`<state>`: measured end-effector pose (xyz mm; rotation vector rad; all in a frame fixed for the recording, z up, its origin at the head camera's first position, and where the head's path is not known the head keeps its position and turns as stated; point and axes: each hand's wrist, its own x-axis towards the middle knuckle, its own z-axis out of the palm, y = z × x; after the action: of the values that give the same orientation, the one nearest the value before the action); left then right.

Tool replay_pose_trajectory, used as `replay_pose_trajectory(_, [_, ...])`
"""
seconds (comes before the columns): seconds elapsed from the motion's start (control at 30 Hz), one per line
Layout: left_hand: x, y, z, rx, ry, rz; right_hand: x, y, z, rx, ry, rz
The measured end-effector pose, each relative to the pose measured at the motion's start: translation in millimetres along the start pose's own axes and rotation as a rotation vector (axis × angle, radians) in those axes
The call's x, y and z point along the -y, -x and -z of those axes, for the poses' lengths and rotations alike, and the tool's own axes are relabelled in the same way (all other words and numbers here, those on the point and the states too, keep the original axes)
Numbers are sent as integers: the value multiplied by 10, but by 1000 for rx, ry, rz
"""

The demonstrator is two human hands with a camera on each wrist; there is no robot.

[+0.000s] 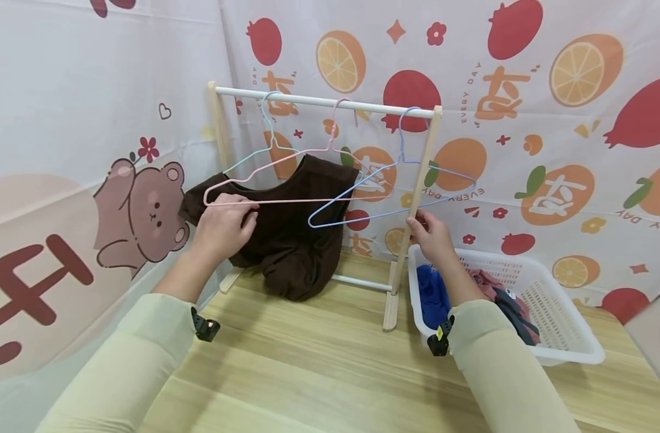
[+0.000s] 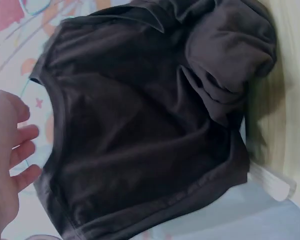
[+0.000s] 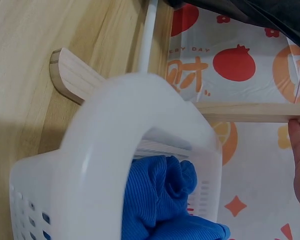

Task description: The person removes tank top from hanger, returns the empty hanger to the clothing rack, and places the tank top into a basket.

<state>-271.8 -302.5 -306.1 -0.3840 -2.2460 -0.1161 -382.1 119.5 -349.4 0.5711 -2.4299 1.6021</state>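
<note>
A dark brown garment [image 1: 302, 228] hangs on a teal hanger [image 1: 248, 155] at the left of a small clothes rack [image 1: 324, 102], its lower part bunched near the table. My left hand [image 1: 225, 225] is at the left end of a pink hanger [image 1: 286, 157], in front of the garment's shoulder. In the left wrist view, its loosely bent fingers [image 2: 24, 150] are beside the neckline. With thumb and fingers, my right hand [image 1: 431, 236] holds the rack's right wooden post [image 1: 424, 162]. A bare blue hanger [image 1: 357, 221] hangs by that post.
A white plastic basket [image 1: 573, 352] stands right of the rack, with blue ribbed clothing [image 1: 431, 294] and pink and dark clothes [image 1: 511, 307] inside. The rack's foot [image 1: 390, 313] is close to the basket. A fruit-print curtain [image 1: 524, 108] hangs behind the wooden table [image 1: 319, 373].
</note>
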Motion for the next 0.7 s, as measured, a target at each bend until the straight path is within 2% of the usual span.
replay_pose_trajectory(0.07, [52, 11, -33, -38, -28, -5, -2, 1, 1, 2, -1, -8])
replay_pose_trajectory(0.2, [177, 10, -67, -97, -44, 45, -7, 4, 1, 10, 4, -21])
replay_pose_trajectory(0.33, [251, -122, -12, -201, 5, 40, 4, 34, 31, 6, 2, -23])
replay_pose_trajectory(0.43, [261, -285, 88, -236, 86, 52, 9, 51, 28, 7, -3, -17])
replay_pose_trajectory(0.53, [229, -461, 220, -164, 177, 124, 18, 68, 13, 12, -18, -10])
replay_pose_trajectory(0.7, [144, -712, 401, 79, 312, 281, 21, 104, 8, 20, -40, -13])
